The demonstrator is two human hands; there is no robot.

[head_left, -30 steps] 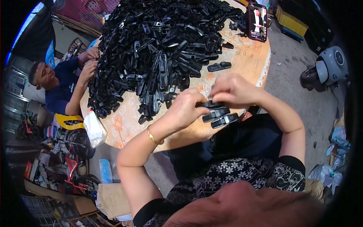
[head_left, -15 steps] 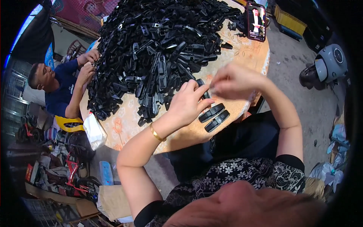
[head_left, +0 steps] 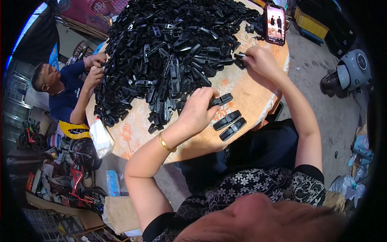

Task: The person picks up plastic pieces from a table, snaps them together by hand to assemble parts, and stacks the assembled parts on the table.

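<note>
My left hand [head_left: 196, 112] is closed around one end of a long black plastic piece [head_left: 224, 99], low over the near part of the table. Farther off to the right, my right hand [head_left: 261, 61] pinches a small black plastic part [head_left: 240, 59] beside the edge of the heap. Two matching long black pieces, one farther [head_left: 227, 119] and one nearer [head_left: 233, 129], lie side by side near the table's front edge. A big heap of black plastic parts [head_left: 161, 48] covers the far and left side of the table.
The round table wears an orange flowered cloth [head_left: 189, 147]. A lit phone [head_left: 275, 24] stands at its far right, and a white packet [head_left: 101, 138] sits at the left edge. Across the left side, a co-worker [head_left: 66, 88] handles parts. A grey scooter [head_left: 350, 70] stands at right.
My right hand has moved away from my left, to the far right, and now grips a small part there. The piece at my left hand now points rightward.
</note>
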